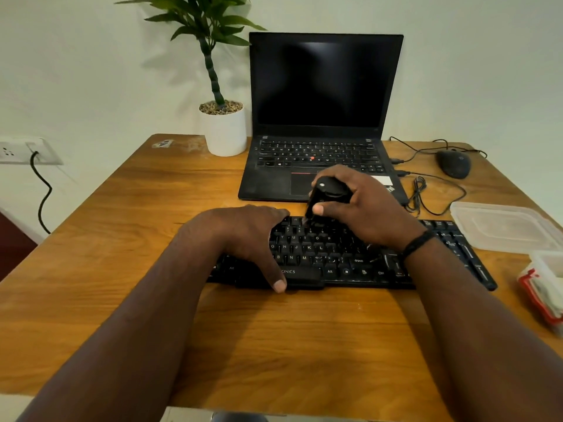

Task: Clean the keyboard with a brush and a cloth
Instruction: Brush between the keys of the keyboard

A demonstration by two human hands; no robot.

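Your left hand [243, 236] lay flat on the left part of the black keyboard [335, 254], fingers relaxed and thumb at its front edge. Your right hand [362, 208] gripped a black brush [323, 193], fingers curled around it, tip touching the upper key rows. The keyboard lay on the wooden table [137, 208], just before the open laptop [320, 117]. I could not see a cloth.
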